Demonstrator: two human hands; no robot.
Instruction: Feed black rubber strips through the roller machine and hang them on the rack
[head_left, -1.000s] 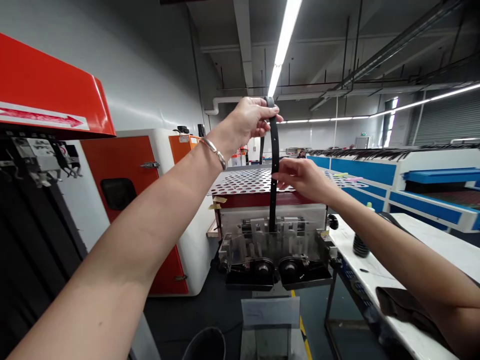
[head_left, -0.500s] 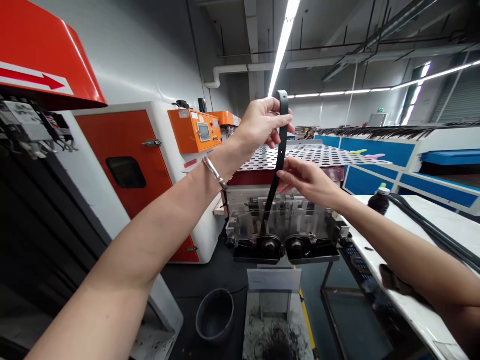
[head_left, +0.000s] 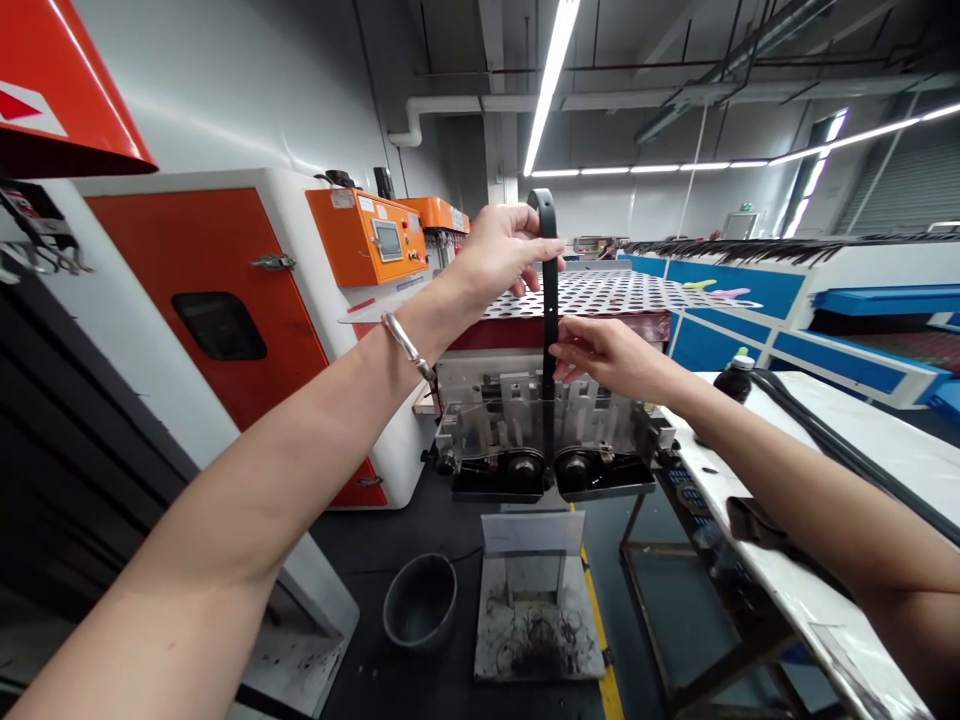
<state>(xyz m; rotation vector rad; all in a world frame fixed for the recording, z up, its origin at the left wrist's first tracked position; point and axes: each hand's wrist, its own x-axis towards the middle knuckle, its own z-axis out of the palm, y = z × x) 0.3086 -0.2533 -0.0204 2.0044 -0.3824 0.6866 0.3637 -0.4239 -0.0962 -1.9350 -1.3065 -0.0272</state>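
A black leather strap (head_left: 550, 290) with small punched holes hangs straight down in front of me. My left hand (head_left: 501, 250), with a metal bangle at the wrist, pinches its looped top end. Lower down, my right hand (head_left: 604, 352) grips the strap between thumb and fingers. The strap's bottom end runs into the gap between two rollers of a small edging machine (head_left: 546, 448) behind a see-through guard.
A perforated metal table (head_left: 622, 295) lies behind the machine. A white bench (head_left: 847, 470) at right holds black straps and a dark bottle (head_left: 733, 378). Orange-and-white cabinets (head_left: 247, 300) stand at left. A grey bucket (head_left: 420, 614) and a scrap tray (head_left: 538, 630) sit on the floor.
The strap has swung from a slant to vertical and sits deeper between the rollers. Both hands have come down slightly, and my view has shifted to the right.
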